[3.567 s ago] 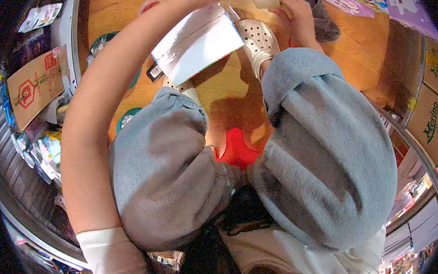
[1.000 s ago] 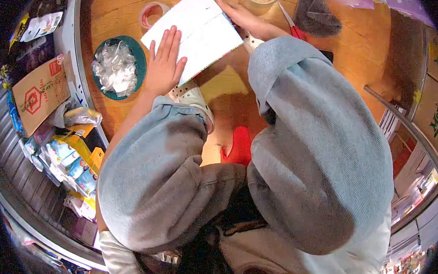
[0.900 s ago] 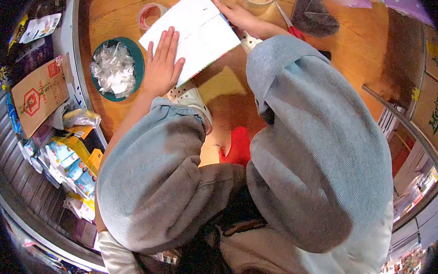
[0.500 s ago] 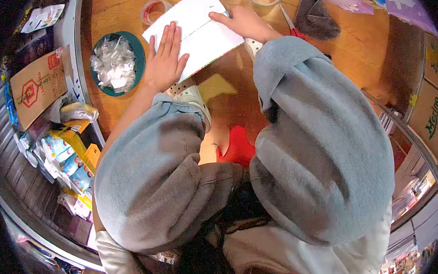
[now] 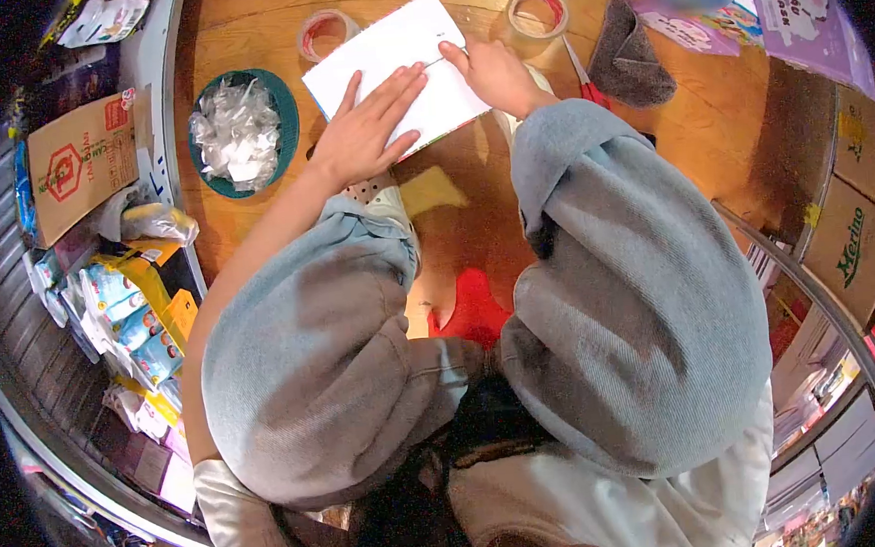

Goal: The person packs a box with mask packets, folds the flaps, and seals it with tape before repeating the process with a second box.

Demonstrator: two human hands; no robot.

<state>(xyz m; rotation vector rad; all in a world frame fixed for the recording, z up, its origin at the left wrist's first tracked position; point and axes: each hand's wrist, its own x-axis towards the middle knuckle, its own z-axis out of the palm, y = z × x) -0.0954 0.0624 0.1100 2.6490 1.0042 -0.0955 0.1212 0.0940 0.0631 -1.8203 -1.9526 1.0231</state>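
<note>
A white booklet or folded sheet [image 5: 384,51], with coloured edges and a thin line across it, lies tilted at the top centre of the wooden floor. My left hand [image 5: 366,127] rests flat on its page, fingers stretched out. At its right edge, my right hand [image 5: 498,77] grips the booklet, thumb on top and the other fingers curled, their tips partly hidden. One tape roll [image 5: 309,41] lies behind the booklet and another tape roll [image 5: 515,13] is beyond my right hand. Red-handled scissors [image 5: 592,92] lie to the right.
A green basket [image 5: 289,122] with crumpled clear plastic stands left. A dark grey cloth [image 5: 630,56] lies beside the scissors, with purple packaging [image 5: 807,10] farther right. Cardboard boxes [image 5: 852,248] and a shelf of packets line the sides. My knees frame the floor, with something red between them.
My left hand has slid right across the page, closer to my right hand. The booklet has turned slightly and sits a little lower in view; the whole view has shifted down.
</note>
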